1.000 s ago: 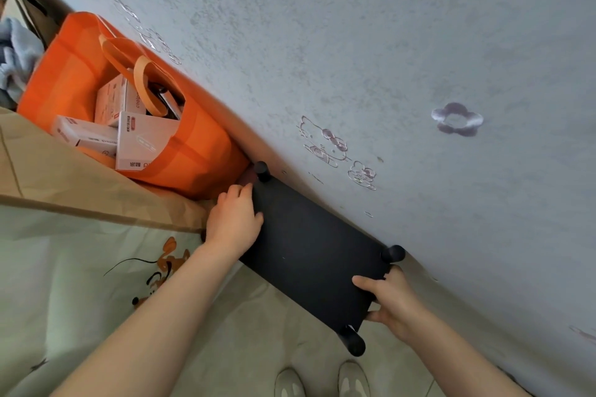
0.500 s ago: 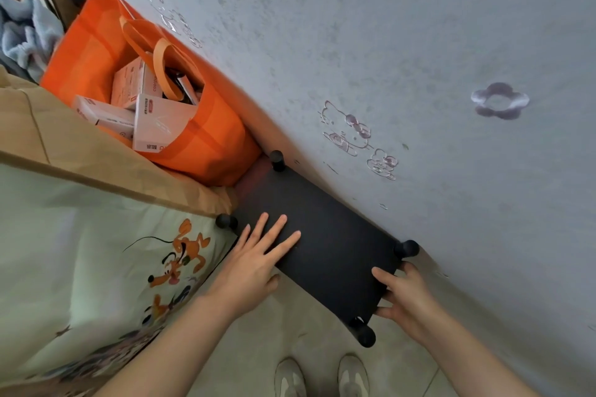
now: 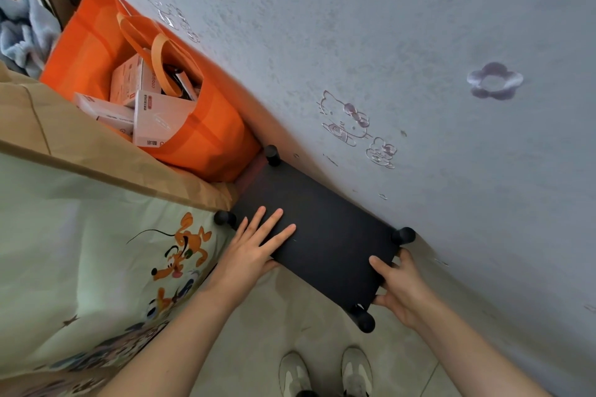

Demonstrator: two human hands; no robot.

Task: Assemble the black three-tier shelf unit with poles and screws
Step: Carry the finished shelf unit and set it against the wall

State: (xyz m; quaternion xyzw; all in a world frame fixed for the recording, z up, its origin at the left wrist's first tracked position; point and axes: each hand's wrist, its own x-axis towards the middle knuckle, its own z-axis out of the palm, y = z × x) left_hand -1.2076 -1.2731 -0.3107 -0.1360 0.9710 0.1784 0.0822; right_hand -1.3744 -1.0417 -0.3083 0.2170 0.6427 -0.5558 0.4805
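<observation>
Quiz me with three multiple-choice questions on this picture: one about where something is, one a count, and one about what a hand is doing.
1. Where does the black shelf stand?
A. Along the wall, beside the orange bag
B. On a table
C. Inside a box

2. How many round pole caps show at its corners?
A. Two
B. Four
C. Six

3. How does the left hand lie?
A. In a fist
B. Round a screwdriver
C. Flat on the shelf top, fingers straight

Answers:
1 A: its long side runs along the wall, with the bag at its far end.
2 B: one cap sits at each corner.
3 C: the straight fingers rest on the top.
</observation>
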